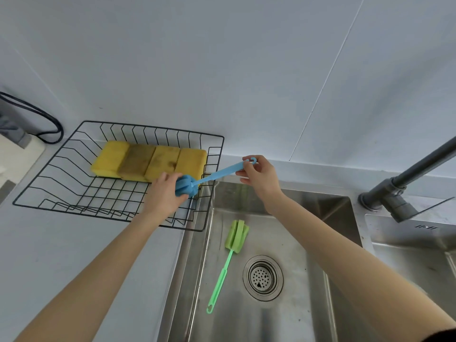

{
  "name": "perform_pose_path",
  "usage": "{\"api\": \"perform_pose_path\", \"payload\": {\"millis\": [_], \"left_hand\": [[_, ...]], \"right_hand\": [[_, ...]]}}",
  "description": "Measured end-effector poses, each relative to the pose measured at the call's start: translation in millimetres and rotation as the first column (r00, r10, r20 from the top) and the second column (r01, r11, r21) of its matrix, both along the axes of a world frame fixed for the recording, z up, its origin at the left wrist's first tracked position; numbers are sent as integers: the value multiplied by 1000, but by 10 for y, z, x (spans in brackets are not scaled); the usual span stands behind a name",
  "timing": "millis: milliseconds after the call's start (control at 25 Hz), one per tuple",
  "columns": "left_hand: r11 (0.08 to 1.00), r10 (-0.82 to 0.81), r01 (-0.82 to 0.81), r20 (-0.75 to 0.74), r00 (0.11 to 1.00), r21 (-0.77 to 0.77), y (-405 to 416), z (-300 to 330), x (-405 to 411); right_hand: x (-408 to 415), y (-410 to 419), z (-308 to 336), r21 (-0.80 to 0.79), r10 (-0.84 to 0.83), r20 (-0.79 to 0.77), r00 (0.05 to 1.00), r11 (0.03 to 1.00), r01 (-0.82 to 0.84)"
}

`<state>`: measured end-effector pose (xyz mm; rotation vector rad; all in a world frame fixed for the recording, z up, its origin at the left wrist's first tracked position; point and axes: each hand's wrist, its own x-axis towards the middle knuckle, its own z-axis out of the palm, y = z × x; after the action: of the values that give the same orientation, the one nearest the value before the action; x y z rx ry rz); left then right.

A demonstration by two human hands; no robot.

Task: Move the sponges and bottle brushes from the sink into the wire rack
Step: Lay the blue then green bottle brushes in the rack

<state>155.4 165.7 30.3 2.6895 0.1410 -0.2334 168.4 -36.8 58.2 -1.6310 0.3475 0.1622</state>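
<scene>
Here, both hands carry a blue brush (209,177) over the wire rack (118,174): left hand (164,193) cupping its foam head, right hand (259,176) pinching the handle. Best lowered flat beside the sponges (148,161); a green brush (229,255) waits in the sink (308,317).

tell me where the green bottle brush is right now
In the head view, the green bottle brush lies flat in the sink, just left of the drain strainer.

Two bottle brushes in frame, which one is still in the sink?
The green bottle brush. It lies untouched on the sink floor beside the drain. The blue bottle brush is held by both hands over the wire rack edge.
</scene>
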Motion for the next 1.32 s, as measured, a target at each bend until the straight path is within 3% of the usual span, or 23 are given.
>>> {"api": "perform_pose_path", "payload": {"millis": [200, 520, 760, 1000, 1320], "left_hand": [[1000, -17, 17, -55, 998, -9, 8, 163, -83], [995, -100, 101, 43, 994, -18, -262, 634, -287], [963, -262, 266, 95, 960, -33, -642, 883, -488], [938, -346, 347, 45, 937, -10, -928, 782, -670], [928, -371, 371, -153, 916, -30, -1039, 215, -825]], "right_hand": [[-120, -102, 108, -155, 84, -79, 993, 983, -96], [-429, -344, 406, -385, 196, -95, 976, 897, -217], [-671, -514, 448, -526, 276, -120, 954, 797, -297], [-824, -625, 318, -599, 328, -152, 932, 720, -351], [-829, -590, -206, -600, 358, -293, 887, 654, -462]]}}
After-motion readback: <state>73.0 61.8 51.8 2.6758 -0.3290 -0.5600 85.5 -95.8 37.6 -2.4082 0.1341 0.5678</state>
